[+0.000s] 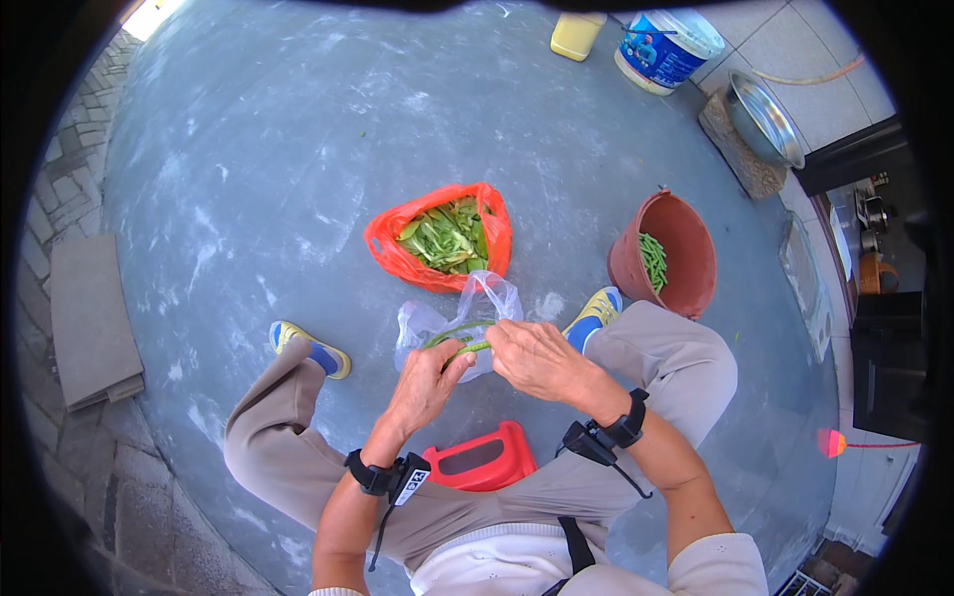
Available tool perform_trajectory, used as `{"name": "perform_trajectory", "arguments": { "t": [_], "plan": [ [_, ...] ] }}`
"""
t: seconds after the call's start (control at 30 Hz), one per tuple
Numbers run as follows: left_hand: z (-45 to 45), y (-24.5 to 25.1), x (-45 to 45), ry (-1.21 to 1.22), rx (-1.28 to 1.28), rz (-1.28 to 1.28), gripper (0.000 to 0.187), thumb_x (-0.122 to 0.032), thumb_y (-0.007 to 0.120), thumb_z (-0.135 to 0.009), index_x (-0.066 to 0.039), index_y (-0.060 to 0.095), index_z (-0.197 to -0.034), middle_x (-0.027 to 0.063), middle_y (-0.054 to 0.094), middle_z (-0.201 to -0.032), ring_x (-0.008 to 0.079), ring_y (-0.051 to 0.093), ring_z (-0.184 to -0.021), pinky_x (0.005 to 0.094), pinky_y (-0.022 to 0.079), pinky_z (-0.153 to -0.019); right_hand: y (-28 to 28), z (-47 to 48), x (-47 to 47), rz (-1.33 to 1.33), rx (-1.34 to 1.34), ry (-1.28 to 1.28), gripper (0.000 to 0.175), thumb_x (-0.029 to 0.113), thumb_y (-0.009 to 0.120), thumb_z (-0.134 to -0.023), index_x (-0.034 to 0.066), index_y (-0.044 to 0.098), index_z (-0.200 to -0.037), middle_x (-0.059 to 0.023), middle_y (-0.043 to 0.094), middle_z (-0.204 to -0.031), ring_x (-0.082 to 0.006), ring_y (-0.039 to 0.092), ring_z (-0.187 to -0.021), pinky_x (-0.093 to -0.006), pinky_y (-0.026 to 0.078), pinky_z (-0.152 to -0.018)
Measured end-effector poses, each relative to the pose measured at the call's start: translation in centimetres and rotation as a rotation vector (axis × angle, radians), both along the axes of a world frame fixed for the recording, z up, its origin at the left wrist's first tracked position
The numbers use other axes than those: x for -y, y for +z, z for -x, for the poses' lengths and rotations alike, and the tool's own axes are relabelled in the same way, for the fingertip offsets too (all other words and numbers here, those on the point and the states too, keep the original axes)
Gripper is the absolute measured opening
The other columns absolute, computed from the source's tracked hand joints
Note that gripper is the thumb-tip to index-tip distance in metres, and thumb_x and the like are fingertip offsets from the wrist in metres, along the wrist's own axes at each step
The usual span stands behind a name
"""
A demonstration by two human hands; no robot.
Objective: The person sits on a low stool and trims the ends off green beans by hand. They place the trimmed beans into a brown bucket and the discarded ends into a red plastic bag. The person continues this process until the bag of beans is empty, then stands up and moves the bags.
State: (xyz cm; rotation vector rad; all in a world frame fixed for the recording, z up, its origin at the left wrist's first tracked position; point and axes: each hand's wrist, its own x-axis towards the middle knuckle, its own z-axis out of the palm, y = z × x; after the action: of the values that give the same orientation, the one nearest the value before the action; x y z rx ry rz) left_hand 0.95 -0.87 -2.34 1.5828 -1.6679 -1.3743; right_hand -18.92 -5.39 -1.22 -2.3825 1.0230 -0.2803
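My left hand and my right hand are close together in front of me, both gripping a long green bean. Under and beyond them a thin clear plastic bag lies on the floor, with more green pods showing in it. Just past that bag stands an open red plastic bag of leafy green vegetables. At the right, by my shoe, a reddish-brown plastic bucket leans towards me and holds short pieces of green beans.
A red plastic stool shows between my legs. Farther off are a yellow container, a blue-and-white bucket and a metal basin beside a stone block. Flattened cardboard lies at the left edge.
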Motion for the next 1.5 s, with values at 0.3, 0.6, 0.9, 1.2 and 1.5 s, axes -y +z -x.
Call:
{"name": "perform_trajectory", "arguments": {
  "t": [0.3, 0.6, 0.9, 1.2, 1.5],
  "plan": [
    [2.3, -1.1, -1.5, 0.072, -0.131, -0.096, 0.029, -0.023, 0.045, -0.100, 0.000, 0.058, -0.085, 0.0137, 0.056, -0.060, 0.0255, 0.057, -0.055, 0.0390, 0.044, -0.056, -4.2, 0.1, 3.2, -0.295, 0.508, -0.679, 0.023, 0.019, 0.045, -0.091, -0.0010, 0.052, -0.082, -0.0212, 0.058, -0.066, -0.0387, 0.059, -0.056, -0.0439, 0.048, -0.051],
    [1.4, -0.9, -1.6, -0.018, 0.142, -0.020, 0.027, -0.024, 0.051, -0.096, 0.000, 0.059, -0.084, 0.0218, 0.058, -0.066, 0.0412, 0.056, -0.065, 0.0461, 0.042, -0.060, -0.6, 0.2, 2.1, -0.317, 0.275, -0.153, 0.019, 0.016, 0.042, -0.093, -0.0011, 0.050, -0.088, -0.0203, 0.058, -0.076, -0.0416, 0.059, -0.077, -0.0490, 0.045, -0.068],
    [0.8, -0.8, -1.1, -0.036, 0.206, 0.096, 0.021, -0.020, 0.057, -0.092, 0.000, 0.059, -0.087, 0.0246, 0.059, -0.070, 0.0457, 0.056, -0.069, 0.0501, 0.043, -0.061, -1.0, 0.0, 0.2, -0.310, -0.008, 0.095, 0.016, 0.014, 0.045, -0.091, -0.0011, 0.048, -0.090, -0.0203, 0.061, -0.089, -0.0446, 0.058, -0.084, -0.0530, 0.045, -0.072],
    [1.1, -1.8, -0.4, 0.162, 0.010, -0.029, 0.029, -0.022, 0.047, -0.100, -0.001, 0.060, -0.085, 0.0052, 0.053, -0.057, 0.0132, 0.054, -0.053, 0.0323, 0.046, -0.052, -3.7, -0.9, -0.3, -0.001, 0.104, -0.371, 0.015, 0.016, 0.050, -0.089, 0.0006, 0.049, -0.088, -0.0197, 0.057, -0.079, -0.0428, 0.059, -0.074, -0.0512, 0.046, -0.064],
    [2.5, -0.7, -1.5, 0.047, 0.023, 0.025, 0.025, -0.023, 0.051, -0.097, -0.001, 0.056, -0.088, 0.0204, 0.055, -0.066, 0.0386, 0.056, -0.065, 0.0452, 0.043, -0.060, -4.3, 1.2, 4.7, -0.783, 0.774, -1.112, 0.018, 0.018, 0.041, -0.093, 0.0060, 0.053, -0.089, 0.0014, 0.049, -0.068, -0.0084, 0.048, -0.050, -0.0255, 0.039, -0.043]
  ]
}}
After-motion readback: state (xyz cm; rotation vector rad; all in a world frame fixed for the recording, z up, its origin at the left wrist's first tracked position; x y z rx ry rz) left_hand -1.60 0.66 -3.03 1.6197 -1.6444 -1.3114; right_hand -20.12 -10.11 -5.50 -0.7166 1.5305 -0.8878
